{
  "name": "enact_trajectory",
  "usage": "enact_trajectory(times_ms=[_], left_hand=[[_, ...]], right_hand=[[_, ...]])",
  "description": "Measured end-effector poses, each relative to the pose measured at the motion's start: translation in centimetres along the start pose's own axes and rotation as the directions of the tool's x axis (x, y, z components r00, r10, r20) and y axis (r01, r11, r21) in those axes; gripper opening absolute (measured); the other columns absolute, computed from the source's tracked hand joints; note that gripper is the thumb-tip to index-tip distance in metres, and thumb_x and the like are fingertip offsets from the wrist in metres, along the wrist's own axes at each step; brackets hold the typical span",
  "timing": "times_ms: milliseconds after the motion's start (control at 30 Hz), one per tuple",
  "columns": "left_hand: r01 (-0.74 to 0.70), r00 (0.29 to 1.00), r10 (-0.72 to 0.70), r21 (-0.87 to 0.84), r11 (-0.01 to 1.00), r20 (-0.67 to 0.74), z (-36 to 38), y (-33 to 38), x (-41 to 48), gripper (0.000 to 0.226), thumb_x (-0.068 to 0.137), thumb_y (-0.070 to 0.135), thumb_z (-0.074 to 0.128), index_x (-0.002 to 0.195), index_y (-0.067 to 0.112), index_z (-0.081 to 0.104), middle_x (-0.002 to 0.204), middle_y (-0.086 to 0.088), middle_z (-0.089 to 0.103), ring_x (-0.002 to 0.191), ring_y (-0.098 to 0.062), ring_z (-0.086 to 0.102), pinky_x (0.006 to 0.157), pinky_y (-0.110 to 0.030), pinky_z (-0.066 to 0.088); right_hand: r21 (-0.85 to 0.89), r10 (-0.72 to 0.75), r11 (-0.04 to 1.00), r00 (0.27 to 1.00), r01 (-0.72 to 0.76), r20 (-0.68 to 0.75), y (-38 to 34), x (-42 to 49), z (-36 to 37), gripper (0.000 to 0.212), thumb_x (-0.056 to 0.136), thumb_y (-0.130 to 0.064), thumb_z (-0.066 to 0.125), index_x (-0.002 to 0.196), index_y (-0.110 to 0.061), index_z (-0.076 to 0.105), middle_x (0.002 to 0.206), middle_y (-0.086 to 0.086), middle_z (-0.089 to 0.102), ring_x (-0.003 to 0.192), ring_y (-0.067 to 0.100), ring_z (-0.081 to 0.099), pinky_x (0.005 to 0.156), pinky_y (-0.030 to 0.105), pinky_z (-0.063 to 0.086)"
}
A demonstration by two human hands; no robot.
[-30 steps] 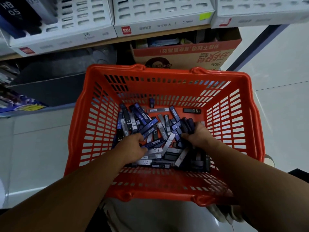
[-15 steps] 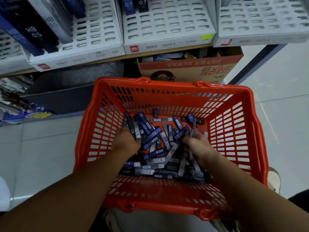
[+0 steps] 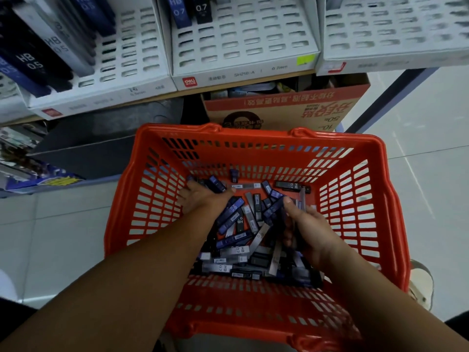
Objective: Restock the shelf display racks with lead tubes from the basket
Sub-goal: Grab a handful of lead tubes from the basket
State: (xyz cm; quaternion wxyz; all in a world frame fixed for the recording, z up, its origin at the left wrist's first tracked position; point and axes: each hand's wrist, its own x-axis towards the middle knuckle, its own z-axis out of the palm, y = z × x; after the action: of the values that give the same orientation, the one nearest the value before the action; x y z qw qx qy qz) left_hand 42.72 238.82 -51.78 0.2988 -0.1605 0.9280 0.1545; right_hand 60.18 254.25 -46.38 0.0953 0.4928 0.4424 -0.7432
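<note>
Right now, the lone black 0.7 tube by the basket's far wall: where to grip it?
Pinch the black tube mid-length across its long edges, from straight above. It lies flat, crosswise, mostly clear of the pile, so both long sides look free; the basket wall likely blocks a side approach.

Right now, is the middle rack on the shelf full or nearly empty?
Nearly empty, as far as it shows: the middle rack has two 0.7 tubes at its upper left; most visible slots are bare.
</note>
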Motion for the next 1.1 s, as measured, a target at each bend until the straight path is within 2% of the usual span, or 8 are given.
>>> enact_trajectory(times_ms=[133,267,400,600,733,900,1033,1100], left_hand=[[0.014,1.0,-0.014,0.03,0.999,0.016,0.4,0.3,0.6,0.137,0.06,0.077,0.082,0.159,0.019,0.006,0.158,-0.017,0.024,0.147,-0.036,0.025,0.113,-0.049,0.037],[-0.044,0.999,0.04,0.102,0.994,0.035,1.2,0.2,0.0,0.124,0.065,0.07,0.083,0.152,0.017,0.013,0.154,-0.016,0.027,0.141,-0.035,0.029,0.104,-0.045,0.042],[-0.131,0.991,0.124,0.189,0.973,0.051,2.1,-0.9,-0.8,0.122,0.062,0.067,0.087,0.149,0.018,0.018,0.151,-0.015,0.028,0.138,-0.036,0.029,0.097,-0.044,0.044],[-0.065,0.986,0.07,-0.042,0.997,0.15,0.1,-1.6,1.3,0.126,0.064,0.037,0.098,0.155,0.007,0.017,0.155,-0.018,0.04,0.138,-0.036,0.045,0.108,-0.043,0.049],[-0.107,0.963,0.116,-0.048,0.993,0.243,-0.4,-1.7,1.3,0.076,0.076,0.024,0.09,0.137,0.002,0.051,0.12,-0.013,0.065,0.097,-0.027,0.065,0.08,-0.035,0.059],[-0.213,0.935,0.217,-0.046,0.976,0.28,-0.8,-2.0,0.8,0.062,0.085,0.029,0.081,0.139,0.012,0.054,0.125,-0.01,0.065,0.103,-0.027,0.065,0.086,-0.036,0.059],[-0.28,0.9,0.306,-0.126,0.952,0.31,-2.0,-2.9,-0.5,0.033,0.087,0.027,0.078,0.115,0.018,0.062,0.107,-0.003,0.067,0.095,-0.022,0.065,0.081,-0.035,0.059],[-0.293,0.875,0.338,-0.175,0.94,0.346,-3.1,-3.3,-1.8,0.029,0.083,0.024,0.079,0.107,0.022,0.064,0.1,-0.005,0.07,0.088,-0.021,0.068,0.068,-0.032,0.058]], right_hand=[[-0.076,-0.004,0.997,1.0,0.003,-0.016,-0.3,-0.3,-0.2,0.031,0.1,-0.045,0.063,0.115,-0.018,0.062,0.091,0.011,0.071,0.076,0.027,0.062,0.059,0.033,0.048],[-0.038,0.076,0.996,0.997,-0.076,-0.008,0.4,-0.1,-0.6,0.041,0.098,-0.044,0.067,0.126,-0.015,0.061,0.073,0.005,0.064,0.06,0.02,0.057,0.054,0.033,0.047],[0.052,0.104,0.993,0.994,-0.105,0.023,1.2,0.1,-1.1,0.036,0.101,-0.037,0.063,0.127,-0.012,0.062,0.081,0.006,0.066,0.066,0.019,0.062,0.059,0.034,0.055],[0.024,0.086,0.996,0.996,-0.087,0.014,1.2,0.1,-0.6,0.03,0.103,-0.035,0.061,0.123,-0.013,0.063,0.081,0.008,0.067,0.069,0.022,0.063,0.065,0.037,0.057],[-0.024,0.081,0.996,0.997,-0.081,-0.002,0.9,-0.1,-0.2,0.027,0.103,-0.032,0.062,0.121,-0.013,0.062,0.082,0.008,0.067,0.071,0.022,0.063,0.067,0.038,0.057],[-0.054,0.072,0.996,0.997,-0.072,-0.009,0.6,-0.2,0.6,0.029,0.104,-0.032,0.061,0.122,-0.01,0.059,0.078,0.008,0.066,0.066,0.021,0.061,0.059,0.035,0.056],[-0.141,0.039,0.989,0.998,-0.045,-0.04,-0.1,-0.7,1.7,0.027,0.103,-0.03,0.063,0.121,-0.01,0.059,0.074,0.006,0.06,0.057,0.017,0.054,0.05,0.03,0.049],[-0.21,-0.003,0.978,0.999,-0.008,-0.05,-0.7,-1.2,2.5,0.022,0.102,-0.026,0.064,0.118,-0.011,0.061,0.069,0.003,0.055,0.052,0.016,0.048,0.047,0.03,0.043]])
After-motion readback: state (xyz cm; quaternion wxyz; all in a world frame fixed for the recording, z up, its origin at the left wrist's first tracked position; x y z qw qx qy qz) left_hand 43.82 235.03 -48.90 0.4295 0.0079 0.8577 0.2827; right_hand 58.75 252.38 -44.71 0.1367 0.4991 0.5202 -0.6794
